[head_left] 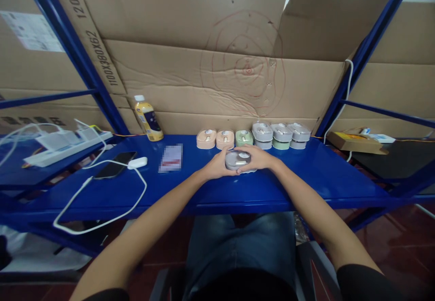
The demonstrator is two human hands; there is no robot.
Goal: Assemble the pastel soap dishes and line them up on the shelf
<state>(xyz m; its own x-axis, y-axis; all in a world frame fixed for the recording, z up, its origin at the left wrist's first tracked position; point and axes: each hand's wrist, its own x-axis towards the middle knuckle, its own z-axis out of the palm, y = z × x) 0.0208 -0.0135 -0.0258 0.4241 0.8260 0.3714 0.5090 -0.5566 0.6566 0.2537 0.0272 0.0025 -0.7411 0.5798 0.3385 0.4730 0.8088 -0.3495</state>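
Note:
Between my two hands is a small grey oval case [237, 160] with a clear lid, just above or on the blue shelf. My left hand [217, 164] wraps its left side, and my right hand [257, 158] wraps its right side and top edge. Right behind it stands a row of similar cases: two peach cases [206, 139], a green case [244, 137], and to the right stacked grey cases [262, 132], with some green ones among the lower layer. What lies under the held case is mostly hidden by my fingers.
A yellow drink bottle [148, 119] stands at the back left. Nearer lie a blurred card [171, 158], a black phone [115, 165] and a looped white cable [142, 197]. A white power strip [70, 149] is farther left. Cardboard [170, 74] walls the back; blue posts flank the shelf.

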